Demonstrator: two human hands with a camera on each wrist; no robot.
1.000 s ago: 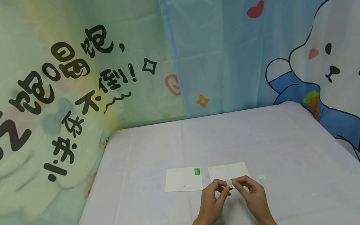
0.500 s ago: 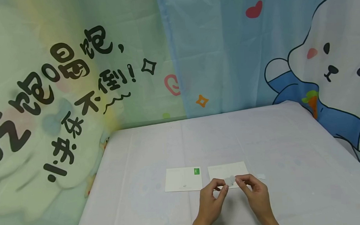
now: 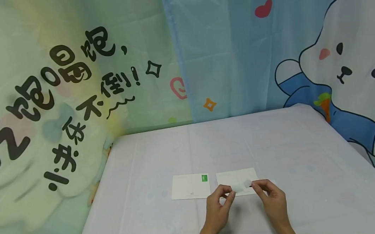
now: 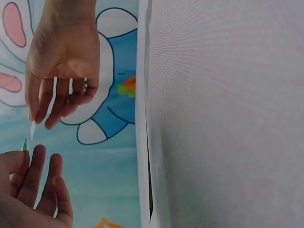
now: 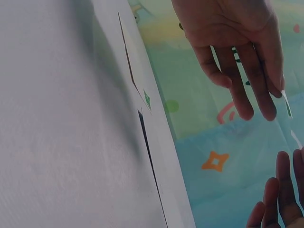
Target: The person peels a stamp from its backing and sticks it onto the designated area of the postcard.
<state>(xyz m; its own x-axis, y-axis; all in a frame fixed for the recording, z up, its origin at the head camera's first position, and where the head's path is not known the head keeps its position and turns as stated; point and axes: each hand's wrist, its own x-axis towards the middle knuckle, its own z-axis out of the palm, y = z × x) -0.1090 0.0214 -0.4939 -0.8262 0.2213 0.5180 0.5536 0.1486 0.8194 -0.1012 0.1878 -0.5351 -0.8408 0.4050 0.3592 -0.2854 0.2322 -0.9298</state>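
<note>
In the head view my left hand (image 3: 217,209) pinches a small pale piece (image 3: 237,188) between thumb and fingers. It shows a green side as a stamp-like sticker (image 4: 25,144) in the left wrist view. Across from it, my right hand (image 3: 273,201) pinches a thin whitish paper piece (image 3: 247,183), seen edge-on in the left wrist view. The two pieces lie close together in the air; the wrist views show a narrow gap between them. Behind and below the fingers lies a white card (image 3: 224,178), partly covered by the pieces and hands.
To the left lies a second white card (image 3: 188,187) with a green stamp (image 3: 205,178) at its upper right corner. Both cards lie on a white cloth-covered table (image 3: 157,154). Printed curtains (image 3: 225,58) hang behind the table and at its sides.
The hands have drawn apart, the right one moving to the right with the whitish piece. The pieces, bunched together before, now show spread out. A pale scrap by the right hand is now hidden.
</note>
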